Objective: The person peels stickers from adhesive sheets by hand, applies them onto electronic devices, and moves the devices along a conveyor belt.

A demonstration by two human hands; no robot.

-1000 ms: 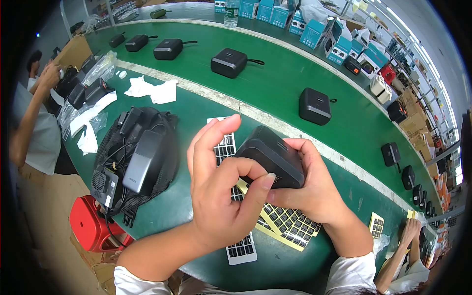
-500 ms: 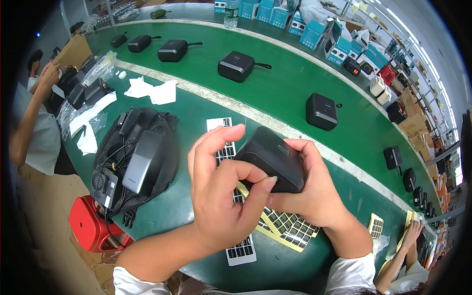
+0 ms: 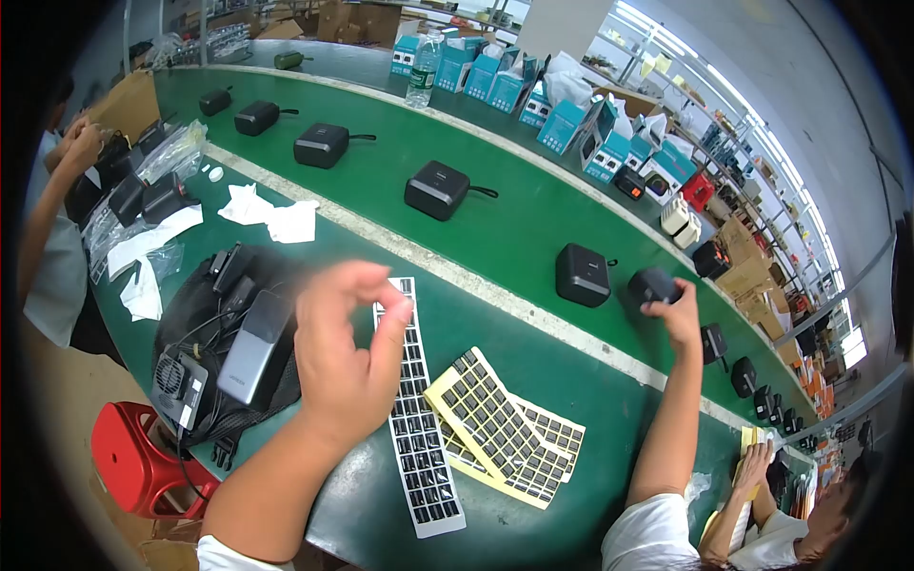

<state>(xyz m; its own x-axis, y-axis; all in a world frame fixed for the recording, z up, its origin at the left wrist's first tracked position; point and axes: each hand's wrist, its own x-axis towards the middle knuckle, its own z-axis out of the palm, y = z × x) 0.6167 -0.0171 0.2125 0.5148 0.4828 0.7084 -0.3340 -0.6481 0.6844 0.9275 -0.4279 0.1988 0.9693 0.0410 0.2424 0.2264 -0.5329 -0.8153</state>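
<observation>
In the head view, a black mesh bag point(image 3: 269, 404) toward the left of the bench point(image 3: 357, 495) carries a grey power bank point(image 3: 251, 354) and tangled black cables point(image 3: 205, 338). Teal cartons point(image 3: 562, 126) stand along the ledge beyond the conveyor belt point(image 3: 519, 219), white wrapping poking out of several tops. At the bench's far left corner lies a clear plastic bag point(image 3: 186, 152); whether it contains anything cannot be told.

The right hand point(image 3: 678, 309) grips a black box-shaped device point(image 3: 652, 283) over the belt, its fingers closed round the near side. The left hand point(image 3: 347, 357) is half curled above the bench; whether it pinches something small cannot be told. It blocks part of the bag and the upper end of a white pad sheet point(image 3: 419, 447), which reaches almost to the near edge. Yellow pad sheets point(image 3: 486, 414) overlap just beside it. The right forearm crosses the bench's far edge.
</observation>
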